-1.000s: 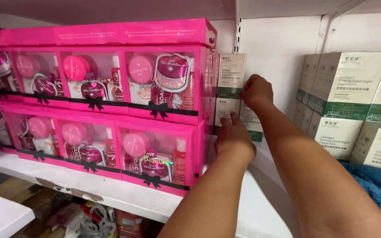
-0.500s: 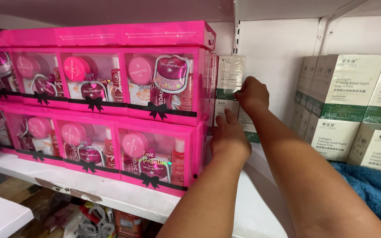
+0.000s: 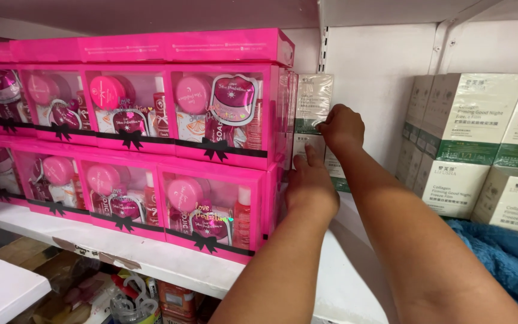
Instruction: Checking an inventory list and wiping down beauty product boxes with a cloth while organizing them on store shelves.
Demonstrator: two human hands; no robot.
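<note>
Our left hand [image 3: 310, 183] covering the lower white-green box [image 3: 307, 146], our right hand's [image 3: 343, 127] fingertips hidden against the upper white-green box [image 3: 314, 102], our grip unclear.

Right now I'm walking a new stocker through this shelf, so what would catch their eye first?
The pink gift boxes would, stacked two rows high along the left of the white shelf. Next, both hands at mid-shelf: the right hand on the upper white-and-green box beside the pink stack, the left hand against the lower one. More white-and-green boxes stand stacked at the right above a blue towel.
</note>
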